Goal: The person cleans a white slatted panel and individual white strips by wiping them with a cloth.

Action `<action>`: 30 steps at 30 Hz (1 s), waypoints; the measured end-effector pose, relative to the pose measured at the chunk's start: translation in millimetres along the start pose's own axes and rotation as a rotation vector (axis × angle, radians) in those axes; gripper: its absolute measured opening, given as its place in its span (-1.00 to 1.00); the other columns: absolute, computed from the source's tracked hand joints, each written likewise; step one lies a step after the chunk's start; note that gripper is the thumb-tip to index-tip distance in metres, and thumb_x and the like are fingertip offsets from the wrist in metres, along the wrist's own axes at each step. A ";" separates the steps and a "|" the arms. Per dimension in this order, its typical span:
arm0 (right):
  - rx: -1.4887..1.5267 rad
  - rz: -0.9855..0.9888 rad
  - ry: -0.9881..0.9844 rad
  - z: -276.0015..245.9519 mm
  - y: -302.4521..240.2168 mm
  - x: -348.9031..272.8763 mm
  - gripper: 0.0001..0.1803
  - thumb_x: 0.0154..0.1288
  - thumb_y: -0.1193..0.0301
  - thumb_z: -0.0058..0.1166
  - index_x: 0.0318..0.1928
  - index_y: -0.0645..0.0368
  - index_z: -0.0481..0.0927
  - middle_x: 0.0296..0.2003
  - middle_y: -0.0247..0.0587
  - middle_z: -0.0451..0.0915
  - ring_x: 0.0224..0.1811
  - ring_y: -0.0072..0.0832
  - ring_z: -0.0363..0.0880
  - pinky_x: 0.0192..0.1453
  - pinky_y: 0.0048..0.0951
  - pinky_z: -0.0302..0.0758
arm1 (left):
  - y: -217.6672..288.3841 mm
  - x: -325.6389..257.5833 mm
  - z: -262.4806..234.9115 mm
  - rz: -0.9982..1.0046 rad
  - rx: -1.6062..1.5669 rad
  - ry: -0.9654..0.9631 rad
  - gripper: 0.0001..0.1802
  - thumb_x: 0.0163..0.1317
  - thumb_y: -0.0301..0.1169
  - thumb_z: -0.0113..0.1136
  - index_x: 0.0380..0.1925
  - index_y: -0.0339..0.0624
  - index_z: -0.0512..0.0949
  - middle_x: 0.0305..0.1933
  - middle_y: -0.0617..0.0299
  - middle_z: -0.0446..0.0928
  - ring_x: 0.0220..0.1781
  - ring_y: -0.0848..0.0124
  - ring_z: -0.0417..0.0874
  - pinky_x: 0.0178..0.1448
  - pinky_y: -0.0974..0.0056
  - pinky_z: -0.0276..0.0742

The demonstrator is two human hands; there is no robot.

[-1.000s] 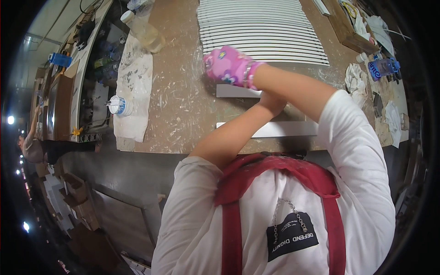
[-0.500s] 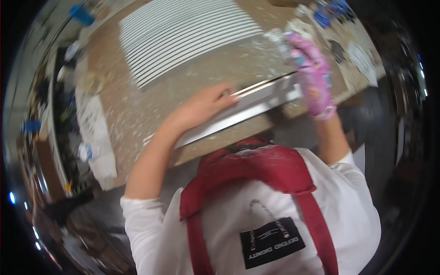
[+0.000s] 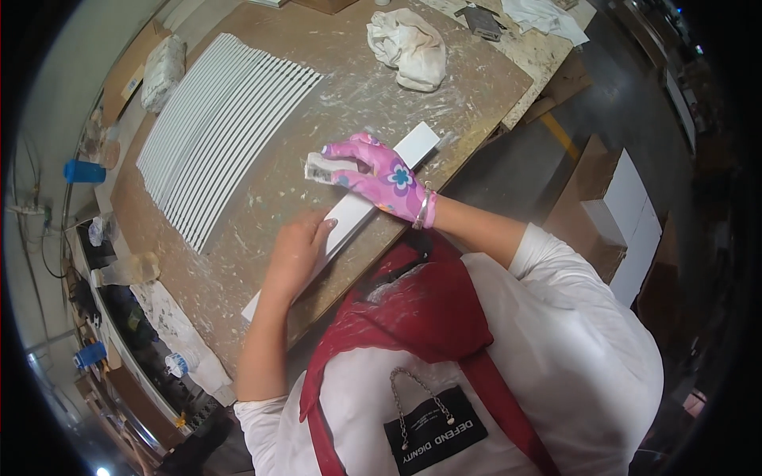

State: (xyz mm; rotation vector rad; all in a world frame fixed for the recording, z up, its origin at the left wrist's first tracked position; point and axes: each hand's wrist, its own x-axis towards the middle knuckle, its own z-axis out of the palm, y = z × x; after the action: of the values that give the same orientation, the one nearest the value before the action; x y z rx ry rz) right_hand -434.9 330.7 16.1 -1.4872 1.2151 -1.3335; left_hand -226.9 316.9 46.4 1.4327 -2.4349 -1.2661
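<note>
A long white flat bar (image 3: 349, 218) lies slantwise along the near edge of the worktable. My bare left hand (image 3: 300, 247) is closed on its middle stretch, the thumb on its top face and the fingers on the far side. My right hand (image 3: 389, 176), in a pink flowered glove, is over the bar nearer its far right end. Between its thumb and fingers it grips a small whitish pad (image 3: 324, 168) with a grey, worn face, held beyond the bar's far side. The glove hides part of the bar.
Many thin white strips (image 3: 230, 135) lie side by side on the stained worktable (image 3: 270, 214). A crumpled white cloth (image 3: 409, 49) rests toward the back. At left are a plastic jug (image 3: 127, 270) and a bottle (image 3: 181, 363); cardboard boxes (image 3: 603, 214) stand on the right-hand floor.
The whole view has turned, so the strips now appear farther left. My gloved right hand has come from the bar's far right toward my left hand, which still holds the bar.
</note>
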 end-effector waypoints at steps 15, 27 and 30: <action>-0.263 0.375 0.059 -150.0 32.6 -32.0 -0.52 0.31 0.27 0.06 0.14 0.31 0.47 0.15 -0.02 0.48 0.20 -0.34 0.43 0.30 -0.40 0.31 | -12.1 -7.1 42.6 0.098 0.368 0.245 -0.31 0.15 -0.12 0.27 0.24 -0.09 0.31 0.05 -0.02 0.54 -0.01 0.01 0.60 -0.07 0.10 0.55; -0.472 -0.075 -0.422 -64.9 -37.7 61.3 -0.59 0.28 0.33 0.05 0.10 0.23 0.53 0.02 -0.04 0.56 0.09 -0.23 0.49 0.26 -0.31 0.34 | -30.1 -8.4 44.1 0.157 0.142 0.296 -0.29 0.11 -0.03 0.24 0.20 -0.15 0.36 0.09 -0.02 0.52 0.10 0.04 0.54 0.12 0.10 0.48; -0.474 -0.622 -0.641 49.7 -37.1 70.7 -0.61 0.28 0.32 0.03 0.09 0.16 0.52 -0.12 -0.03 0.55 0.01 -0.13 0.50 0.15 -0.23 0.43 | -20.1 -8.1 40.1 0.129 0.305 0.214 -0.28 0.18 0.02 0.18 0.25 -0.12 0.31 0.20 0.02 0.44 0.19 0.05 0.47 0.22 0.09 0.41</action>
State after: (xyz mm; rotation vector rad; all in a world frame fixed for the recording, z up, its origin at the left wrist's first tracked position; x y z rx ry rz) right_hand -380.8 268.6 61.6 -2.5292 0.6794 -0.8041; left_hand -224.6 343.1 9.2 1.3608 -2.6001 -0.6986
